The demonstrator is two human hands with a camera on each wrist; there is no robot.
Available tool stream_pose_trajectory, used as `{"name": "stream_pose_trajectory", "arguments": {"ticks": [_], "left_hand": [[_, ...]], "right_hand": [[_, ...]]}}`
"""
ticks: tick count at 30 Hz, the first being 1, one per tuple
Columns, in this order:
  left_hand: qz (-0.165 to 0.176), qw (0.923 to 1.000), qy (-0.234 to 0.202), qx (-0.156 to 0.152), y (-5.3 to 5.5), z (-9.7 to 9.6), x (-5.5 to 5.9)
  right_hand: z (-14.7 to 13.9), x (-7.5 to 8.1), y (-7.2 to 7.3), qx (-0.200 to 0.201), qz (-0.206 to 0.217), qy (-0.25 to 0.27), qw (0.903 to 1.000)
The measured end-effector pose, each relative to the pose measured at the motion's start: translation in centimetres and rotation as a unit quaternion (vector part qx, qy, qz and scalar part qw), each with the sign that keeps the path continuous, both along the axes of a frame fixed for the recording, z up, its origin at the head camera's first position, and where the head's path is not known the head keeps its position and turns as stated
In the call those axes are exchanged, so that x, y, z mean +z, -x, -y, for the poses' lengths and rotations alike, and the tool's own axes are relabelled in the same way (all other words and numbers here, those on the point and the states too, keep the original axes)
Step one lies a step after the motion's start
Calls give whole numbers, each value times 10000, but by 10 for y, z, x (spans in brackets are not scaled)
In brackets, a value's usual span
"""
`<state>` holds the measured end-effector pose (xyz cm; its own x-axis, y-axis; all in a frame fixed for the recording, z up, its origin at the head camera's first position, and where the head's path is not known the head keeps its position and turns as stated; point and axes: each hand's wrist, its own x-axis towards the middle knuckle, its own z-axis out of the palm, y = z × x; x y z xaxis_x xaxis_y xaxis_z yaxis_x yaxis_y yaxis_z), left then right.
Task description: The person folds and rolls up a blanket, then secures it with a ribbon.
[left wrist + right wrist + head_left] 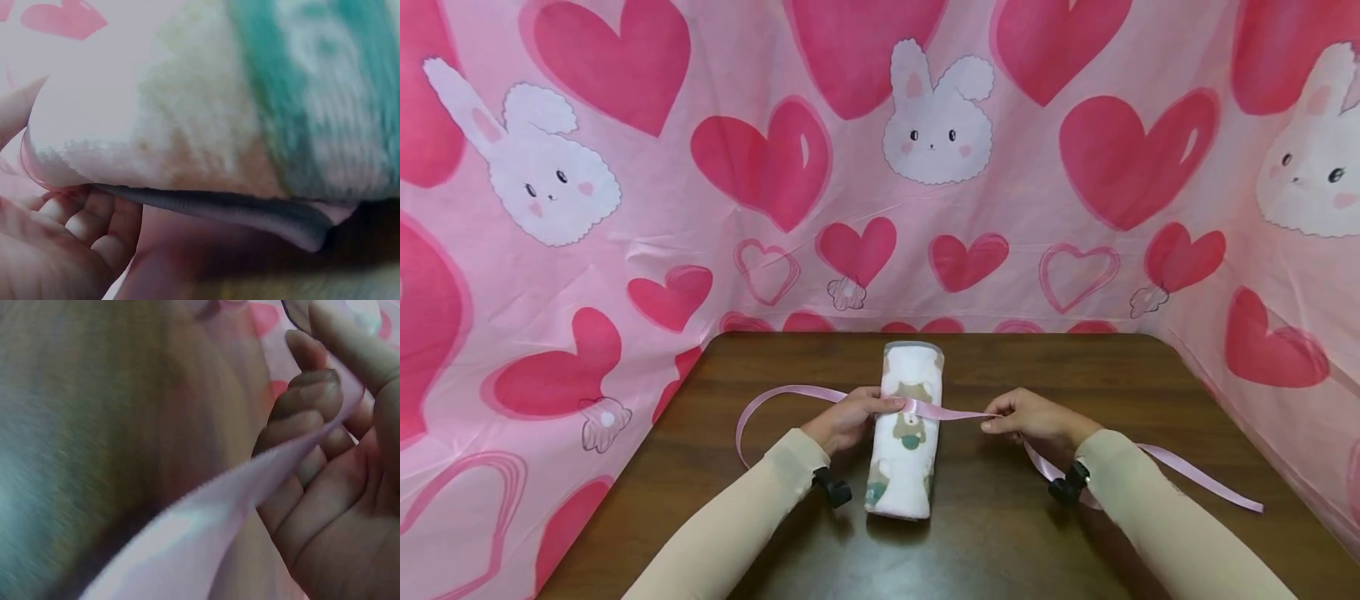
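A rolled white towel [904, 475] with brown and green bear prints lies lengthwise on the table. Across its upper half runs a pink satin ribbon [951, 413]. My left hand [852, 417] grips the roll from its left side, thumb on top by the ribbon. In the left wrist view its fingers [119, 225] curl at the towel's underside, and the towel [187, 125] fills much of the picture. To the right of the roll, my right hand [1033, 421] pinches the ribbon between thumb and fingers. The ribbon [250, 478] trails down past the palm in the right wrist view.
One ribbon length loops out over the dark wooden table [775, 533] left of the towel; another passes under the right forearm, its loose end at the right. A pink cloth [1022, 200] with hearts and rabbits hangs behind and beside the table.
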<state>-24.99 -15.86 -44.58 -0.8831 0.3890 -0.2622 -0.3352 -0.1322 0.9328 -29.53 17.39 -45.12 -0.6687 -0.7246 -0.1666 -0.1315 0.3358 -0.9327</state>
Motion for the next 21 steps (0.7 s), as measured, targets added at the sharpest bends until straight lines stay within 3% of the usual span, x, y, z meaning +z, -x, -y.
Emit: {"name": "stream_pose_trajectory", "arguments": {"ticks": [6, 9, 13, 17, 20, 21], "left_hand": [[13, 9999, 118, 92, 4, 7, 7], [67, 9994, 244, 238, 5, 11, 10], [-242, 9988, 287, 318, 6, 14, 15], [-661, 9963, 483, 268, 9, 14, 20], [-811, 9941, 672, 275, 11, 15, 25], [-865, 9933, 718, 281, 12, 16, 28]], "right_hand": [[-23, 8, 8, 280, 475, 300, 9980], [-34, 9, 12, 331, 311, 256, 9986], [-44, 12, 14, 383, 304, 309, 9983], [-49, 21, 14, 220, -135, -101, 9996], [-50, 30, 16, -147, -716, -694, 9949], [-49, 32, 16, -341, -724, -817, 9934]]}}
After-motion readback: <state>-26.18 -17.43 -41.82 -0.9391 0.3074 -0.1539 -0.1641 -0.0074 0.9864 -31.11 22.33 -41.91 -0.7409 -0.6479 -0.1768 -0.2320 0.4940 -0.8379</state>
